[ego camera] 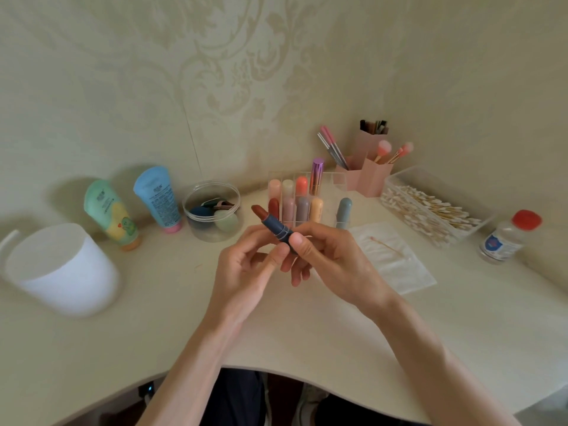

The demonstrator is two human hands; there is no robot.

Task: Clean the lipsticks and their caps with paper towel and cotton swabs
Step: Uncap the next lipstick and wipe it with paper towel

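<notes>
A dark blue lipstick [274, 226] with its brown-red stick extended points up and to the left above the desk. My right hand [332, 259] pinches its base between thumb and fingers. My left hand [246, 265] holds the tube from the left, its thumb against the lower barrel. A folded paper towel [399, 269] lies on the desk to the right with one cotton swab [388, 249] on it. A blue-grey cap [343, 213] stands by the clear lipstick organiser [330, 192], which holds several capped lipsticks.
A clear box of cotton swabs [430, 210] and a red-capped bottle [507, 238] sit at the right. Pink brush holders [368, 176] stand at the back. A clear tub of sponges [212, 210], two tubes [156, 201] and a white bin [61, 269] are at the left.
</notes>
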